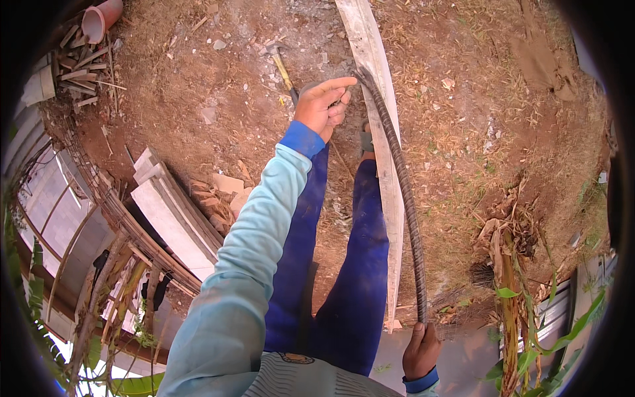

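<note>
My right hand (421,351) is wrapped round the lower end of a long ribbed steel bar (399,162). The bar runs up and away from me, and its flattened, dark far tip lies beside my left index finger. My left hand (324,109) has that finger stretched out toward the tip while the others curl loosely. Nothing shows in its grasp; whether the finger touches the tip, I cannot tell. Beneath the bar a long pale wooden plank (391,212) stretches away past my leg. On the ground beyond my left hand lies a claw hammer (283,68) with a yellow handle.
Stacked boards (173,215) lie at the left, near broken wood pieces (227,184). Farther back are a scrap-wood pile (83,69) and an orange bucket (100,23) on its side. A banana plant (508,291) stands at the right, by corrugated sheets (554,311).
</note>
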Demonstrator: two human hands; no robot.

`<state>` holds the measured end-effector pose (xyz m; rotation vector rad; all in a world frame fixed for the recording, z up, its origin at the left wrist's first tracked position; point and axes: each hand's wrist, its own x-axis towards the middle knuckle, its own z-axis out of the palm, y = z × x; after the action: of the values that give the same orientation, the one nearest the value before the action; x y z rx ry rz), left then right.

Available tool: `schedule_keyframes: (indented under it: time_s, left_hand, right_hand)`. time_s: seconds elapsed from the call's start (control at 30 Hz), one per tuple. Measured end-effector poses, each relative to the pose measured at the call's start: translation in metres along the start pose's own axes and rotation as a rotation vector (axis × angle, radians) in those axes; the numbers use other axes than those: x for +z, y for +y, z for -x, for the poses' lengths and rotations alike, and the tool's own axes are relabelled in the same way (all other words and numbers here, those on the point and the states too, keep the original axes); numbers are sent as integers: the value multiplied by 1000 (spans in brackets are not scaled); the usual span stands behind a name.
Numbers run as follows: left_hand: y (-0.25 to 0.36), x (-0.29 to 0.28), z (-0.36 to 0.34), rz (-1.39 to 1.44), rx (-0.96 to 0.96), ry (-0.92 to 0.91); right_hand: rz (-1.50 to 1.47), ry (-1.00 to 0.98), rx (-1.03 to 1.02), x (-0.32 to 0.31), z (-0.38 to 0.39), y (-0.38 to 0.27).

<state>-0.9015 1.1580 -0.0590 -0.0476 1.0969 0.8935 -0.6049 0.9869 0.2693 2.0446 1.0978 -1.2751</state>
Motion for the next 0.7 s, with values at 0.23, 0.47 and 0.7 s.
schedule_keyframes:
  time_s: [0.23,0.47,0.7]
  left_hand:
    - [-27,-5,19,152,-25,15]
    - [-33,-1,32,108,-99,5]
    - [-35,-7,20,43,-45,58]
  right_hand:
    - [23,-55,12,7,10,-7]
    - [-41,-19,-89,84,-50,79]
    - [-135,23,-156,139,-91,125]
